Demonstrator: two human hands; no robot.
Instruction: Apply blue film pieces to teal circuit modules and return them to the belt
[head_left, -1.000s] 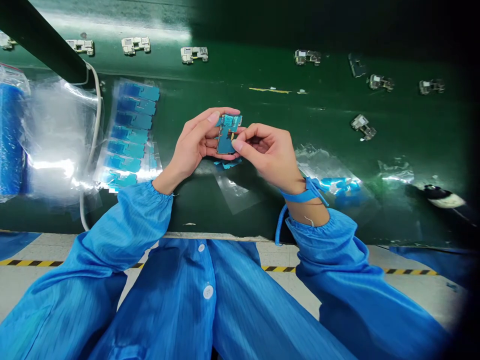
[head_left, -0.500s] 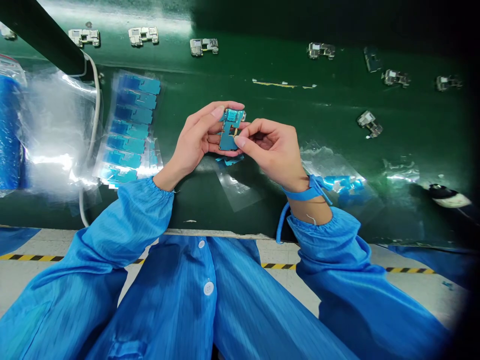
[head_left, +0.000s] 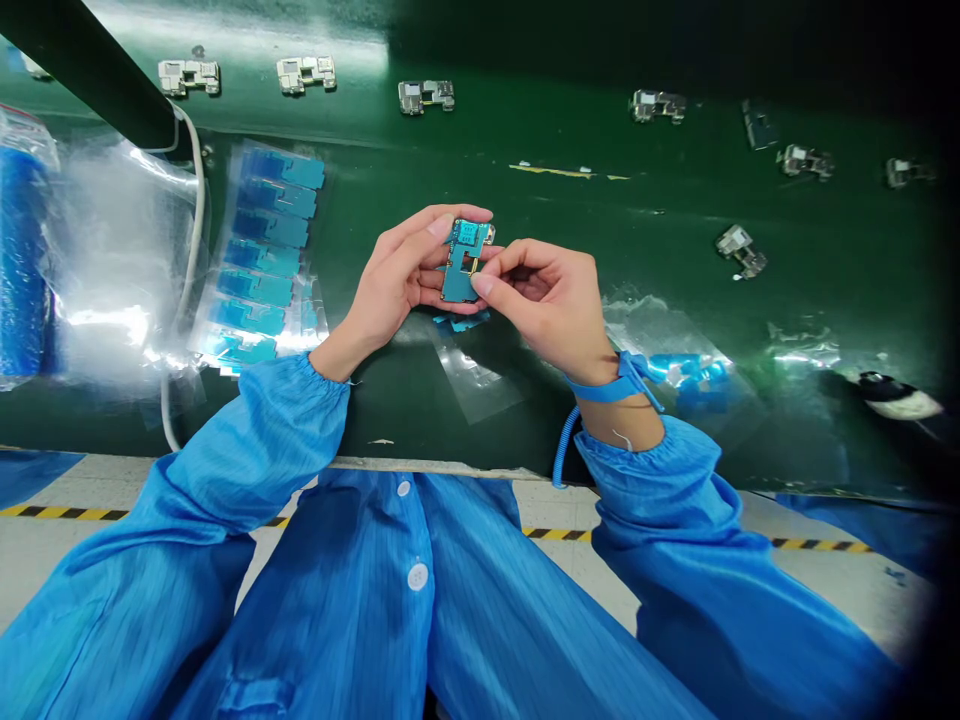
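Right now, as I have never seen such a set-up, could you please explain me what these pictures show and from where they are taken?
There is no machine here: a person works with two bare hands, in blue sleeves. One camera, worn on the head, looks forward and down. The left hand holds a small circuit board with a blue face. The right hand has its thumb at the board's edge; whether it grips it is hard to tell. A blue band circles the right wrist. On the green bench, silvery boards lie spaced along the far side, and a sheet with blue cut pieces lies at left, beside clear plastic.
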